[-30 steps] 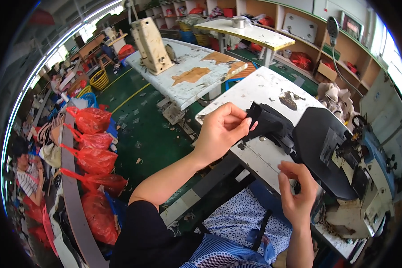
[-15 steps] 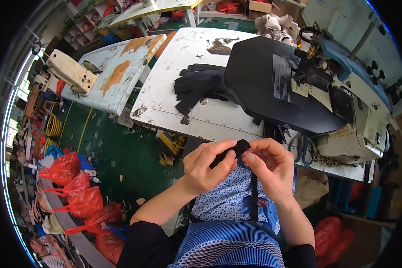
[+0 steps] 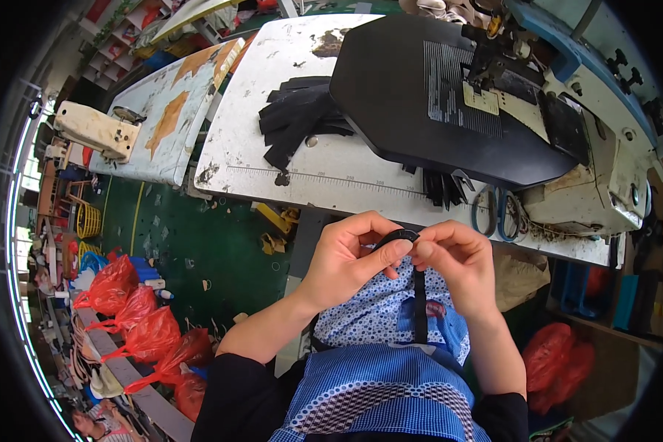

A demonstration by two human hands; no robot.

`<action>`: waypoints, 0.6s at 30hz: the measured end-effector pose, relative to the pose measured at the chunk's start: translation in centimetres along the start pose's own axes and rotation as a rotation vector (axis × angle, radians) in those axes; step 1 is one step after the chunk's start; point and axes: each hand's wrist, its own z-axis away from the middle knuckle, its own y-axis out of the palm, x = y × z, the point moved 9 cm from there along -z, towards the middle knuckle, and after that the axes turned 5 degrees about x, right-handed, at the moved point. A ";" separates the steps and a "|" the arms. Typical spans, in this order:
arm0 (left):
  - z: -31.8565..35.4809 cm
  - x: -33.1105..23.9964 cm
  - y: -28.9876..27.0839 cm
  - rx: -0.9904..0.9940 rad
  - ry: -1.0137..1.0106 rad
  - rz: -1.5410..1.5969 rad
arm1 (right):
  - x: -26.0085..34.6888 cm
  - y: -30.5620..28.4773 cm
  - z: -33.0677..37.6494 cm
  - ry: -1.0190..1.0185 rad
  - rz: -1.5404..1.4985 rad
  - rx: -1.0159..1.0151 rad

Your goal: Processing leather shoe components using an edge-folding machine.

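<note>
In front of my apron, both hands work on a black fabric strip (image 3: 396,236). My left hand (image 3: 346,259) is closed on it, with the thumb laid along the curved, bent part. My right hand (image 3: 455,254) pinches its end between thumb and fingertips, close to the left thumb. Below the hands a narrow black length (image 3: 420,309) hangs over the blue patterned apron (image 3: 368,313); the fingers hide whether it joins the strip. Beyond them, a fanned pile of black strips (image 3: 302,121) lies on the white worktable (image 3: 250,151), and a smaller bunch (image 3: 442,190) sticks out under the black machine plate (image 3: 390,85).
A sewing machine (image 3: 604,110) stands at the right behind the plate. Blue-handled scissors (image 3: 505,214) lie at the table's front edge. Left of me are red plastic bags (image 3: 151,331) along a bench and another worktable (image 3: 177,96). More red bags (image 3: 560,361) sit at the lower right.
The strip's rounded end, upright between my hands before, now lies bent under my left thumb. My right fingers have closed in on it. The whole view has shifted, bringing the table higher up.
</note>
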 end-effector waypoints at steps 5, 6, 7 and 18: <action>0.0 0.6 0.5 0.018 -0.077 -0.001 | -1.4 -1.2 -0.5 0.191 -0.229 0.083; 0.0 0.6 0.5 0.018 -0.082 0.000 | -1.4 -1.1 -0.5 0.230 -0.268 0.102; 0.0 0.7 0.6 0.023 -0.083 0.002 | -1.5 -0.9 -0.5 0.268 -0.306 0.121; 0.2 0.7 1.0 0.032 -0.162 0.050 | -0.9 -0.9 -0.7 0.275 -0.141 0.157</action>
